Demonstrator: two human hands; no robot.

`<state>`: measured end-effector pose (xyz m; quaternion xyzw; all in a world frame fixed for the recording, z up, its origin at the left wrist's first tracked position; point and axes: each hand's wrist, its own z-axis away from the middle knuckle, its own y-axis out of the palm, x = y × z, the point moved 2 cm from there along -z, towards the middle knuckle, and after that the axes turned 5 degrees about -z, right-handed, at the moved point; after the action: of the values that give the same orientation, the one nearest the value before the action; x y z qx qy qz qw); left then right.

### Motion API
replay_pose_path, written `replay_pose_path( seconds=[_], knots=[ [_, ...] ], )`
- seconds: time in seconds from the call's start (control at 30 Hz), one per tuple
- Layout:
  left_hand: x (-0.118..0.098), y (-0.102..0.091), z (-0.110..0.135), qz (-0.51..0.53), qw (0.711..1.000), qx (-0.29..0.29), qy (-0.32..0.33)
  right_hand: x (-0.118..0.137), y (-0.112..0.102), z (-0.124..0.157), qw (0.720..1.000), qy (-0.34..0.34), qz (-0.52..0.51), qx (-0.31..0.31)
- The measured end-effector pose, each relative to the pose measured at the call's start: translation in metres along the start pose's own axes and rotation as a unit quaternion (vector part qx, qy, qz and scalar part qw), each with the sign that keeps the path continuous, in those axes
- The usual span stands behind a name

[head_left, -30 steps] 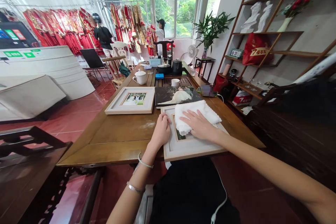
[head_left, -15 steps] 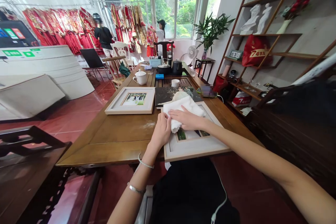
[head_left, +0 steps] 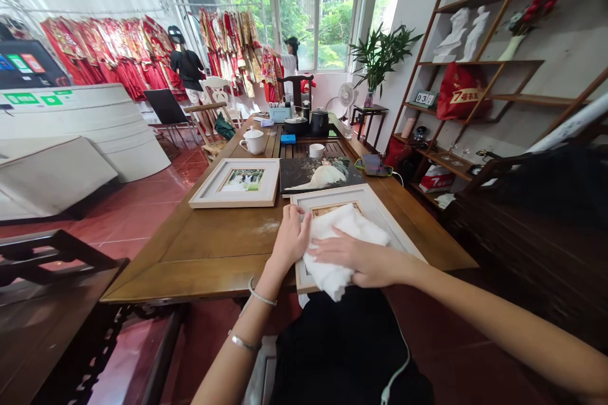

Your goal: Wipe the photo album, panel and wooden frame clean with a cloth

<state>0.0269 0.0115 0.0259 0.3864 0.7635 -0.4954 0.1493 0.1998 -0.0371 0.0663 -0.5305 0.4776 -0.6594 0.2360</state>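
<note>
A white-framed photo (head_left: 380,218) lies flat at the near edge of the wooden table (head_left: 223,253). My left hand (head_left: 291,239) grips the frame's left edge, fingers curled over it. A white cloth (head_left: 338,247) covers the frame's near part and hangs over its front edge. My right hand (head_left: 361,258) lies flat on the cloth, fingers stretched out and pressing it down. A second white-framed photo (head_left: 237,182) and a dark unframed print (head_left: 319,174) lie just beyond.
Farther along the table stand a white cup (head_left: 254,140), a small cup (head_left: 316,149), a black kettle (head_left: 320,120) and a phone (head_left: 376,165). Wooden shelves (head_left: 475,82) line the right wall. Two people stand by racks of red garments (head_left: 104,50) at the back.
My right hand has swept the cloth from the frame's far part toward me, down to its near edge. My left hand has stayed on the frame's left edge.
</note>
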Motion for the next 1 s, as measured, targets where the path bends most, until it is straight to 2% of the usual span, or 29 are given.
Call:
replay_pose_path(
  seconds=[0.1, 0.17, 0.27, 0.37, 0.47, 0.6, 0.8, 1.0],
  knots=[
    [0.001, 0.000, 0.000, 0.002, 1.000, 0.009, 0.006, 0.016, -0.002, 0.019, 1.000, 0.000, -0.004, 0.017],
    [0.003, 0.001, 0.000, 0.002, 1.000, 0.012, 0.006, 0.025, -0.004, 0.031, 1.000, 0.027, 0.003, 0.015],
    [0.006, 0.003, 0.001, -0.007, 1.000, 0.019, 0.002, 0.031, -0.006, 0.051, 0.992, 0.118, 0.051, -0.022],
    [0.008, 0.004, 0.001, -0.011, 1.000, 0.026, -0.003, 0.025, -0.005, 0.067, 0.970, 0.196, 0.131, -0.059],
    [0.008, 0.004, 0.001, -0.013, 1.000, 0.027, 0.003, 0.005, -0.005, 0.075, 0.949, 0.222, 0.209, -0.078],
    [0.008, 0.003, 0.001, -0.023, 0.999, 0.031, 0.005, -0.034, -0.013, 0.074, 0.924, 0.246, 0.272, -0.107],
    [0.009, 0.004, 0.001, -0.016, 0.999, 0.035, 0.004, -0.082, -0.039, 0.057, 0.924, 0.262, 0.242, -0.134],
    [0.009, 0.003, 0.001, -0.017, 0.999, 0.043, 0.000, -0.108, -0.053, 0.043, 0.924, 0.275, 0.211, -0.164]
  ],
)
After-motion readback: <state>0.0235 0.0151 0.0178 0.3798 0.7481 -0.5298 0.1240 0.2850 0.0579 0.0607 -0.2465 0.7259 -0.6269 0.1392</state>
